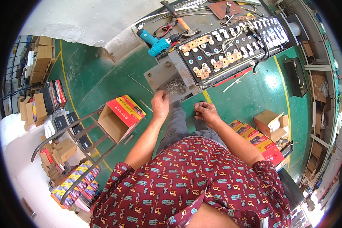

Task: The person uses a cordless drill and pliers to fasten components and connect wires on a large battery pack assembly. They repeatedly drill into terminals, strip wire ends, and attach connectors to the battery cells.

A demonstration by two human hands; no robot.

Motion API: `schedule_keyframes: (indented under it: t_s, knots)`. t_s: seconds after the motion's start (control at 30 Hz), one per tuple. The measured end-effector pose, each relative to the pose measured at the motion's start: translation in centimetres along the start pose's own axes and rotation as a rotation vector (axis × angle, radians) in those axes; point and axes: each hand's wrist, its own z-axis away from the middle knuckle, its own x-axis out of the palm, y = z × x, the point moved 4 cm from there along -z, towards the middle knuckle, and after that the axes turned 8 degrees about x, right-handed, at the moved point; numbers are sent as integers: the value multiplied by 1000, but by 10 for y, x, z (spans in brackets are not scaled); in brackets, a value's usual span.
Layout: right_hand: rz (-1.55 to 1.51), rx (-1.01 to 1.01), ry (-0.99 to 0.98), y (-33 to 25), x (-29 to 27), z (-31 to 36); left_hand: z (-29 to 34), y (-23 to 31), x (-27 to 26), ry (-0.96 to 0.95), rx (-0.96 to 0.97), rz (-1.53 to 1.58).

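Observation:
My left hand point(160, 104) is at the near edge of a grey metal tray point(161, 74), its fingertips pressed together beside a pile of small metal washers point(174, 86). Whatever it may hold is hidden. To the right, my right hand point(207, 113) hovers above my leg with thumb and fingers pinched; a small dark thing shows at the tips, too small to name. Beyond the tray lies a long battery pack point(231, 49) with black cells, copper bars point(227, 60) bolted on top and white wires across it.
A teal power drill point(154, 42), a hammer point(178, 21) and red-handled pliers point(165, 28) lie on the bench left of the pack. An open carton point(116, 121) and a hand cart point(79, 133) stand at left. Red-yellow boxes point(256, 140) sit at right.

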Motion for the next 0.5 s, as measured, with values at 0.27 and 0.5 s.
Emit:
schedule_keyframes:
  t_s: [0.27,0.5]
  knots:
    - [35,5,36,-2,8,6,-3,36,15,3,131,-254]
    - [0,-6,15,-4,11,8,-8,34,24,-28,116,-380]
